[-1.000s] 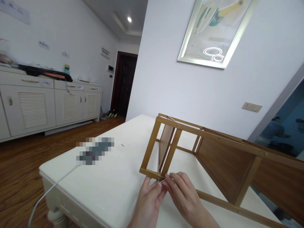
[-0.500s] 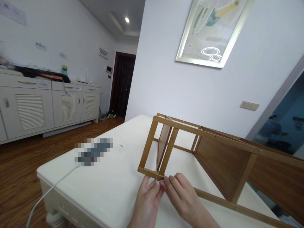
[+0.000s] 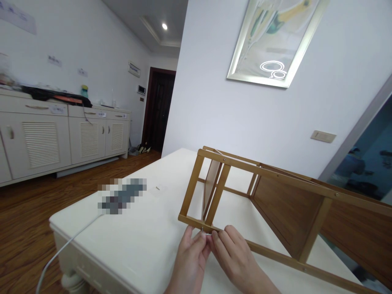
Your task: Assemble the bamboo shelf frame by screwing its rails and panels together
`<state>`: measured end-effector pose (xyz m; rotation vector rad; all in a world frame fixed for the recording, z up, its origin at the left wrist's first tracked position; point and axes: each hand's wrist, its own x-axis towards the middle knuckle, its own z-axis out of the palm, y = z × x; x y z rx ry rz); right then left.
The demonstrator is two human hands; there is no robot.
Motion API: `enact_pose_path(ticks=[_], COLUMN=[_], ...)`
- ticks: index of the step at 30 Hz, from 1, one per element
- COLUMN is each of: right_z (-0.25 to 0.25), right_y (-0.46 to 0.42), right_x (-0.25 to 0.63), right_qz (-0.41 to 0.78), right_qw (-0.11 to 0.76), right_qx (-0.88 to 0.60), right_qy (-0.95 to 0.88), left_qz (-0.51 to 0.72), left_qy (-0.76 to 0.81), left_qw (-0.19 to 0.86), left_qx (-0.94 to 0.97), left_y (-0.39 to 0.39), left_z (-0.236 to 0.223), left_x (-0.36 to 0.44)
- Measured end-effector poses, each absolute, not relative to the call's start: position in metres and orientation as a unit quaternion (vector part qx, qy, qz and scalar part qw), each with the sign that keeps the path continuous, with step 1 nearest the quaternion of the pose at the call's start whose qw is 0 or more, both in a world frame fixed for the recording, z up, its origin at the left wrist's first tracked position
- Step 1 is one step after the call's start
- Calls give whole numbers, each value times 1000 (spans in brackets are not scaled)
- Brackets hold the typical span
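A brown wooden rack frame point(image 3: 219, 192) lies on its side across the white table point(image 3: 131, 241), its slatted end toward me. At the lower front corner, a thin bent metal hex key point(image 3: 207, 234) meets the bottom rail. My left hand point(image 3: 190, 253) is closed there, thumb and fingertips pinched at the key's bend just under the rail. Beside it my right hand point(image 3: 231, 251) is closed too, its fingertips pinching the key's other end. Fingers hide much of the key and whatever it is seated in.
On the table's left lie a small screw point(image 3: 157, 188) and a blurred-out dark object point(image 3: 122, 196) with a white cable point(image 3: 65, 241). A white cabinet point(image 3: 45, 143) stands along the left wall. Brown panels point(image 3: 284, 212) of the rack stretch off to the right.
My right hand has shifted very slightly, and more of the hex key shows between the hands. The rack has stayed in place; the view has moved a little.
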<state>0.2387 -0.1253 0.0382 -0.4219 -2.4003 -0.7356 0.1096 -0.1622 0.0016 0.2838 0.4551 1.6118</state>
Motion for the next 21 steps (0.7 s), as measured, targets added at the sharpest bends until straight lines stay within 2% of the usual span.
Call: enact_pose_path(ticks=[15, 21], right_z=[30, 35], right_y=[-123, -125], right_x=[238, 236], right_qz=[-268, -298], right_qw=[306, 278], right_qx=[-175, -173], right_qy=[-897, -897], left_qz=[709, 704], left_qy=[194, 200], left_qw=[667, 678], left_qx=[125, 76], left_y=[-161, -158], left_z=[0, 1], left_x=[108, 104])
